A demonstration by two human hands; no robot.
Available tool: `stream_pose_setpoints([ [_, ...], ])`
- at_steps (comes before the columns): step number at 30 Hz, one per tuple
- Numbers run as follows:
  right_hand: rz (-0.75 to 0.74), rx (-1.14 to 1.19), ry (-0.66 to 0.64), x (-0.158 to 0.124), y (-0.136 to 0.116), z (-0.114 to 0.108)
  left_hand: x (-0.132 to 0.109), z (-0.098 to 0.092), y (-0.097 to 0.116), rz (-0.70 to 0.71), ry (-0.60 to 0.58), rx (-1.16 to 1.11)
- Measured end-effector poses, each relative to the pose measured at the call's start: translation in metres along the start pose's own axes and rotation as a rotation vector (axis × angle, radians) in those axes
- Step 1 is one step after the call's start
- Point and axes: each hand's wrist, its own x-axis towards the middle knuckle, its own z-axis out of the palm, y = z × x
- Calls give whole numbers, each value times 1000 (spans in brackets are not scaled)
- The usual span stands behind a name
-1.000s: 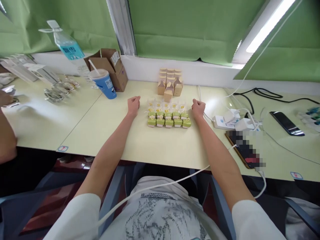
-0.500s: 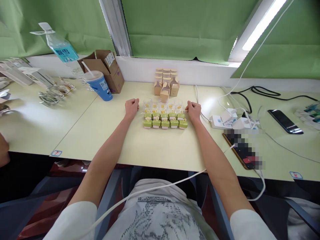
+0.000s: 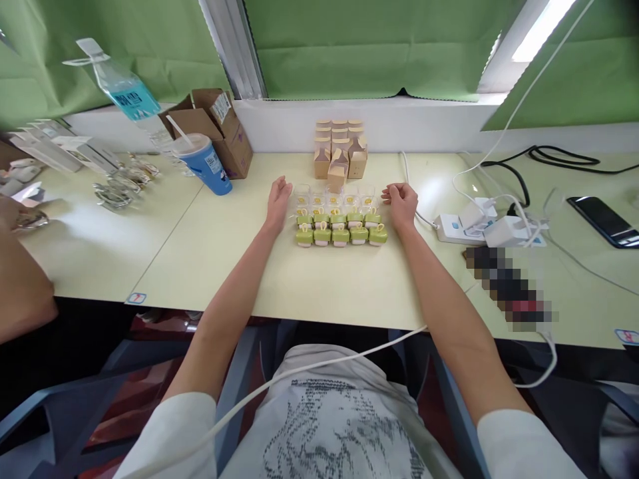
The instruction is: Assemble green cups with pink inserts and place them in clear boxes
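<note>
My left hand [image 3: 278,198] rests on its side on the table just left of the small items, its fingers loosely extended and nothing in it. To their right lies my right hand [image 3: 402,201], fingers loosely apart and holding nothing. Between them stand two rows of small green-and-white items with loops [image 3: 340,235]. Behind these are rows of small clear containers [image 3: 334,198] with yellow marks. Several small open cardboard boxes [image 3: 337,169] stand together further back, near the wall.
A blue cup [image 3: 204,166], a tilted bottle [image 3: 134,100] and an open carton [image 3: 237,150] stand at the back left. On the right are a power strip [image 3: 449,228], cables and two phones [image 3: 606,219]. Another person's arm [image 3: 24,286] shows at the far left.
The fingers of both my hands have loosened from closed fists. The view has shifted a little, so the table items sit further right and slightly higher. More of the other person's arm shows.
</note>
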Motion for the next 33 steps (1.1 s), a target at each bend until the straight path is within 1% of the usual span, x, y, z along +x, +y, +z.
stream_pose_setpoints([
  [4,-5,30,-1,2,5,-1,-8,7,-3,-15,-73,-14],
  [8,-8,72,27,3,7,-2,-12,8,-2,-29,-128,0],
  [13,-17,120,-24,4,6,-1,-12,6,-2,-40,-135,20],
  [19,-1,112,-47,2,6,-1,-12,7,-3,-51,-153,17],
  [26,-38,94,-162,-3,-1,2,-10,12,-5,-77,-212,3],
  [33,-19,81,-143,-3,-1,1,-9,14,-8,-68,-253,-24],
])
